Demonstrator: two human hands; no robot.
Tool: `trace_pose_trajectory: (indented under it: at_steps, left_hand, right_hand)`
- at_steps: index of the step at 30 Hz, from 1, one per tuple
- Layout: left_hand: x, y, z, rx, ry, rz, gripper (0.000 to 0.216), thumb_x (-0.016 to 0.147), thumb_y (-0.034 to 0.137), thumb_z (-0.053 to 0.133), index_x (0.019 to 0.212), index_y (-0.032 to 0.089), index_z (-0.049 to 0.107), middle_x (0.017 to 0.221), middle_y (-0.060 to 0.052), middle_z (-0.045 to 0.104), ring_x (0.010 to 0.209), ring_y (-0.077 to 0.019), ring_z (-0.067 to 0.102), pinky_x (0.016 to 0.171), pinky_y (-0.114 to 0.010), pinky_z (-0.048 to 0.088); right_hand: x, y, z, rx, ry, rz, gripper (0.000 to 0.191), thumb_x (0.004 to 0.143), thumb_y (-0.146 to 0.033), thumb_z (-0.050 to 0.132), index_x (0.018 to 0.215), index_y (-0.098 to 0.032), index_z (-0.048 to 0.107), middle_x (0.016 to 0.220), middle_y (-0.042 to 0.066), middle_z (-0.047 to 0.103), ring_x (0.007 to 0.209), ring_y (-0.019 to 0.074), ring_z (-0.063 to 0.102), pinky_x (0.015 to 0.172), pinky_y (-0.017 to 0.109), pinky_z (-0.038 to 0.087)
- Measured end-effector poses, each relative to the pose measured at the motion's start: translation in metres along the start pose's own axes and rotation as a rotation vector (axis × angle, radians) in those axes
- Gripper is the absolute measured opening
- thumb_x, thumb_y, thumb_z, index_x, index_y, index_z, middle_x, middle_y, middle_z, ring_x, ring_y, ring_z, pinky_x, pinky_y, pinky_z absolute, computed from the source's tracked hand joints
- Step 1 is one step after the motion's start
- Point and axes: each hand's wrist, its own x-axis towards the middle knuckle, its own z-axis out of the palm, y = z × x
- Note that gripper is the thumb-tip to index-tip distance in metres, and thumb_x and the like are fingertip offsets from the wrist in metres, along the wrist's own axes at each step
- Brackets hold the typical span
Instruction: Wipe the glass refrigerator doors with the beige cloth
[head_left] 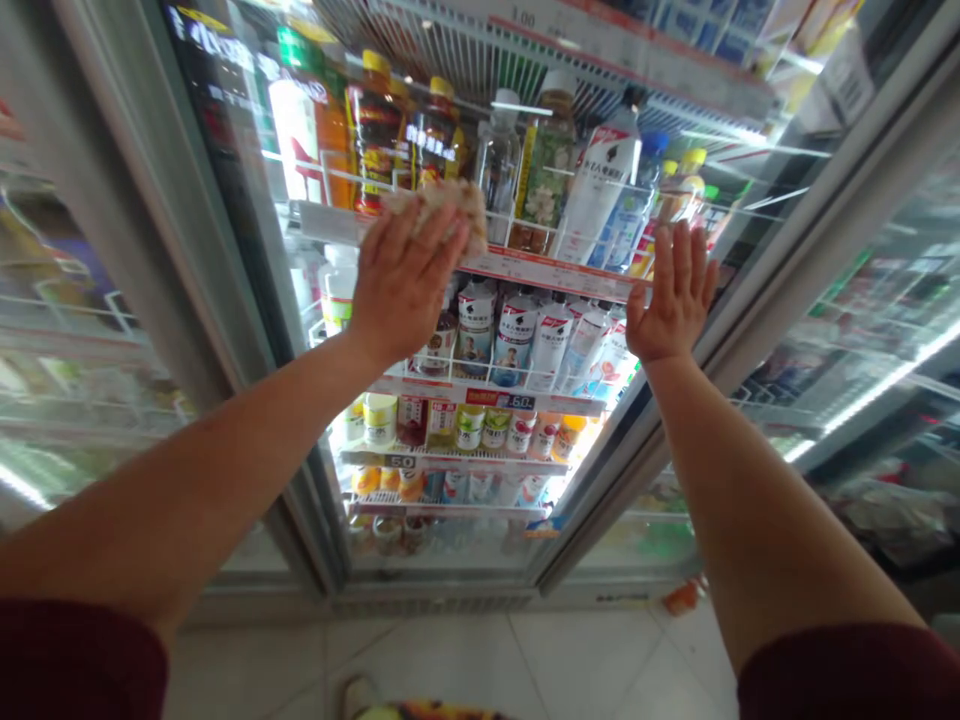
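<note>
My left hand (409,275) presses a light, mottled cloth (469,215) to the glass of a closed fridge door (450,555). Its fingers lie over the cloth, which shows beyond the fingertips. My right hand (673,295) rests with fingers spread near the right side of the same door, holding nothing; its palm faces the glass and is hidden. Behind the glass, drink bottles (540,185) stand on the upper shelf, with several white-labelled bottles (517,335) one shelf below.
Lower shelves carry short jars and bottles (469,428). A metal door frame (600,510) runs along the right, and another frame (187,230) along the left. Neighbouring fridge doors flank this one. Below lies a tiled floor (585,655), with an orange item (681,598) near the fridge base.
</note>
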Motion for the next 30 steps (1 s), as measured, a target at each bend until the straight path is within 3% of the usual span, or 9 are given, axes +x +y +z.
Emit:
trace_pose_trajectory:
  at_steps: [4, 7, 10, 13, 15, 17, 23, 27, 30]
  left_hand:
    - [0.013, -0.003, -0.007, -0.055, -0.153, 0.154, 0.048, 0.111, 0.023, 0.032, 0.157, 0.031, 0.044, 0.164, 0.002, 0.044, 0.157, -0.0244, 0.031, 0.13, -0.059, 0.025]
    - [0.034, -0.021, -0.015, 0.072, -0.02, 0.016, 0.052, 0.112, 0.028, 0.035, 0.164, 0.025, 0.033, 0.171, 0.0, 0.029, 0.16, -0.0245, 0.018, 0.132, -0.057, 0.02]
    - [0.036, -0.019, -0.013, 0.121, 0.081, -0.116, 0.061, 0.109, 0.029, 0.04, 0.167, 0.018, 0.024, 0.174, -0.005, 0.02, 0.162, -0.03, 0.009, 0.131, -0.061, 0.018]
    - [0.02, 0.001, -0.005, 0.03, -0.085, 0.068, 0.056, 0.108, 0.037, 0.044, 0.163, 0.028, 0.035, 0.173, -0.002, 0.025, 0.161, -0.0322, 0.013, 0.131, -0.065, 0.015]
    - [0.012, 0.008, -0.004, -0.059, -0.251, 0.25, 0.048, 0.11, 0.04, 0.042, 0.157, 0.037, 0.043, 0.17, 0.005, 0.032, 0.161, -0.0268, 0.019, 0.132, -0.062, 0.014]
    - [0.014, 0.003, -0.008, -0.084, -0.314, 0.3, 0.046, 0.111, 0.041, 0.039, 0.157, 0.041, 0.041, 0.169, 0.008, 0.032, 0.161, -0.0234, 0.019, 0.133, -0.06, 0.011]
    - [0.029, -0.018, -0.013, 0.038, 0.007, -0.026, 0.063, 0.109, 0.047, 0.046, 0.167, 0.033, 0.025, 0.176, 0.003, 0.003, 0.162, -0.0322, -0.007, 0.13, -0.069, -0.001]
    - [0.014, -0.001, -0.002, -0.125, -0.186, 0.211, 0.056, 0.107, 0.058, 0.048, 0.158, 0.035, 0.044, 0.174, 0.002, 0.018, 0.161, -0.036, 0.009, 0.13, -0.07, 0.002]
    - [0.015, -0.009, -0.005, -0.169, -0.251, 0.312, 0.052, 0.108, 0.057, 0.043, 0.159, 0.042, 0.04, 0.173, 0.008, 0.022, 0.162, -0.0303, 0.012, 0.131, -0.065, -0.002]
  right_hand:
    - [0.0, 0.001, 0.001, -0.001, 0.01, -0.006, 0.07, 0.103, -0.052, 0.022, 0.166, -0.02, 0.03, 0.17, 0.012, 0.035, 0.161, 0.0313, 0.024, 0.129, 0.061, 0.017]
    - [0.0, 0.001, 0.001, 0.002, 0.009, -0.002, 0.07, 0.103, -0.051, 0.022, 0.166, -0.021, 0.029, 0.171, 0.012, 0.034, 0.161, 0.0313, 0.024, 0.128, 0.061, 0.018]
    - [-0.001, 0.001, 0.002, 0.003, 0.01, -0.001, 0.069, 0.103, -0.05, 0.023, 0.166, -0.02, 0.03, 0.171, 0.012, 0.034, 0.161, 0.0315, 0.023, 0.129, 0.061, 0.018]
    - [0.0, 0.001, 0.001, 0.006, -0.001, -0.003, 0.07, 0.103, -0.05, 0.023, 0.166, -0.02, 0.028, 0.171, 0.012, 0.033, 0.162, 0.0319, 0.022, 0.129, 0.062, 0.017]
    - [0.0, 0.001, 0.001, 0.001, -0.002, -0.002, 0.07, 0.103, -0.051, 0.023, 0.166, -0.021, 0.028, 0.171, 0.011, 0.033, 0.161, 0.0315, 0.023, 0.129, 0.062, 0.017]
    - [0.001, 0.001, 0.0, -0.004, -0.002, -0.001, 0.07, 0.103, -0.052, 0.022, 0.166, -0.021, 0.028, 0.171, 0.011, 0.034, 0.161, 0.0309, 0.024, 0.129, 0.062, 0.017]
    - [0.001, 0.001, 0.0, -0.004, -0.012, 0.007, 0.07, 0.103, -0.053, 0.02, 0.167, -0.023, 0.027, 0.171, 0.01, 0.033, 0.162, 0.0306, 0.023, 0.128, 0.062, 0.017]
    - [0.0, 0.001, 0.0, -0.002, -0.022, 0.01, 0.07, 0.103, -0.052, 0.02, 0.167, -0.024, 0.025, 0.172, 0.01, 0.032, 0.162, 0.0309, 0.02, 0.128, 0.063, 0.017]
    - [0.001, 0.002, 0.0, -0.004, -0.021, 0.01, 0.07, 0.103, -0.052, 0.02, 0.167, -0.024, 0.025, 0.172, 0.009, 0.032, 0.162, 0.0304, 0.021, 0.129, 0.062, 0.017]
